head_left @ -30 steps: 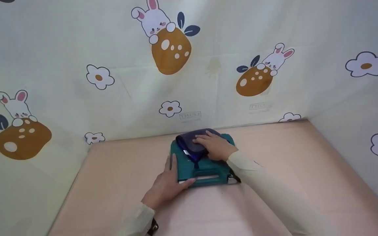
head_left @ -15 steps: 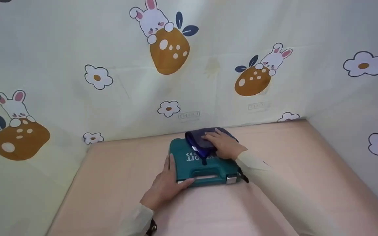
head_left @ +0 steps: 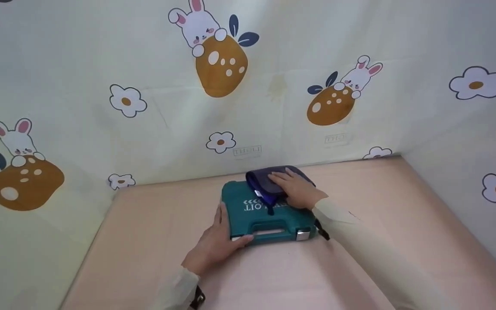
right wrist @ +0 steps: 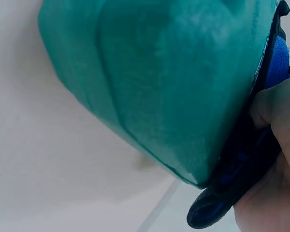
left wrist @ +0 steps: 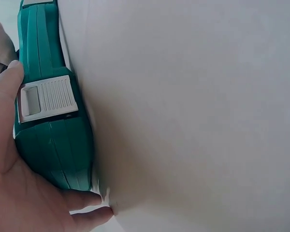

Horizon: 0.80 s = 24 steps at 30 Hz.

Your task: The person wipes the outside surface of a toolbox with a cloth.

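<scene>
A teal plastic tool case [head_left: 239,219], with a carry handle, silvery latches and white lettering, lies flat on the table. My left hand [head_left: 215,245] rests against its front left corner, fingers straight along the side and thumb on the front edge. In the left wrist view the thumb lies close to a ribbed latch [left wrist: 48,99]. On the case's top is a folded dark cloth [head_left: 265,181] with a blue inside and black edging. My right hand [head_left: 295,188] presses on it with spread fingers. In the right wrist view the thumb [right wrist: 268,108] lies on the cloth.
The table [head_left: 157,241] has a plain peach cover. A pale curtain [head_left: 166,129] printed with rabbits and flowers stands close behind the case and along both sides. A black strap end [head_left: 322,230] hangs at the case's right front corner.
My right hand and the dark cloth have slid to the right across the case's top, uncovering the white lettering. The left hand and the case have stayed nearly in place.
</scene>
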{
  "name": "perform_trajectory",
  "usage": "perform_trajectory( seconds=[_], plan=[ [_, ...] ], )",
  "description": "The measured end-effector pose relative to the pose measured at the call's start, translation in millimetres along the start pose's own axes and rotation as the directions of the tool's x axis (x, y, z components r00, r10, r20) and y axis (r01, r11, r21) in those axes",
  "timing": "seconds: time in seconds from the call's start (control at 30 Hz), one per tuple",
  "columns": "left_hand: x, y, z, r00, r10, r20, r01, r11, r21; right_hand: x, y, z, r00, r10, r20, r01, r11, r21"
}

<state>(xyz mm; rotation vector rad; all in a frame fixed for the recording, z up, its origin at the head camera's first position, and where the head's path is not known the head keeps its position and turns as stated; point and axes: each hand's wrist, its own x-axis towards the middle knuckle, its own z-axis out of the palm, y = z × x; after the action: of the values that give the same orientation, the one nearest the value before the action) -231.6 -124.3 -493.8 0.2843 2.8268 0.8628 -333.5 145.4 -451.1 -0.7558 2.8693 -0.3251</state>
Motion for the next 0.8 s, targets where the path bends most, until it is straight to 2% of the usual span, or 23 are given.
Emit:
perform_trajectory(
  seconds=[0.2,0.4,0.67,0.8],
  plan=[
    [-1.5,-2.8,0.1,1.000,0.018,-0.012,-0.018,1.000,0.001,-0.8,3.8,0.5,1.000,-0.020,-0.020,0.020,1.000,-0.006],
    [-1.3,-3.4,2.5,0.999,0.016,-0.033,-0.017,1.000,-0.022,-4.6,3.5,1.3,0.999,-0.005,-0.051,0.004,1.000,-0.019],
    [-2.7,-4.9,3.5,0.997,0.043,-0.057,-0.045,0.998,-0.036,-15.2,-2.3,6.0,0.996,0.024,-0.089,-0.023,1.000,0.009],
    [-2.9,-4.9,3.1,0.997,0.050,-0.060,-0.052,0.998,-0.030,-22.2,-6.9,8.4,0.992,0.009,-0.128,-0.009,1.000,-0.003]
  ],
)
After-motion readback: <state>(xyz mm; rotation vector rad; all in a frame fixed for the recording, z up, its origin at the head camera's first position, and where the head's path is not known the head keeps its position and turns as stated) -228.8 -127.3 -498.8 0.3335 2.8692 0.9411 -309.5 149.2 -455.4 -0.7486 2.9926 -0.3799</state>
